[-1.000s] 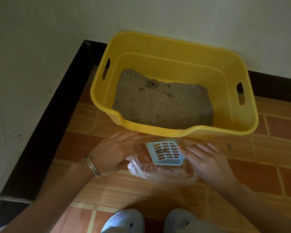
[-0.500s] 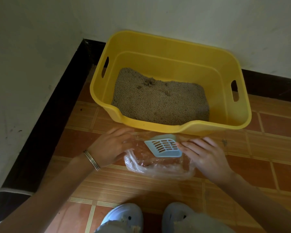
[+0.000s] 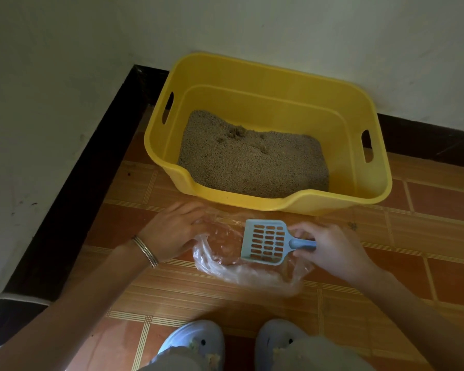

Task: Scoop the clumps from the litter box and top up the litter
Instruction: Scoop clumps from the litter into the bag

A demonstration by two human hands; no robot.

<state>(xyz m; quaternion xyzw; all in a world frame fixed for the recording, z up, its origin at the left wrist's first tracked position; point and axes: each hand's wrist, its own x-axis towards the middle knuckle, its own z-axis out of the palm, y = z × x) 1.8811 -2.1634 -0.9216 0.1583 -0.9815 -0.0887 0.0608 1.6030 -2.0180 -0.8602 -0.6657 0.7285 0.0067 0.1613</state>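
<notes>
A yellow litter box (image 3: 370,188) stands against the wall, holding grey-brown litter (image 3: 255,162) with small clumps (image 3: 236,132) near its back left. In front of it a clear plastic bag (image 3: 225,253) lies on the tiled floor. My right hand (image 3: 330,250) grips the handle of a light blue slotted scoop (image 3: 265,241), held flat over the bag with nothing on its blade. My left hand (image 3: 174,228) holds the bag's left edge, fingers curled on the plastic.
The box sits in a corner with white walls and a dark skirting (image 3: 73,199) on the left and behind. My two shoes (image 3: 196,341) show at the bottom edge. Orange tiled floor (image 3: 426,236) stretches to the right.
The scoop has turned from tilted, with clumps on it, to flat over the bag with a bare blade. My right hand now shows the handle in its grip.
</notes>
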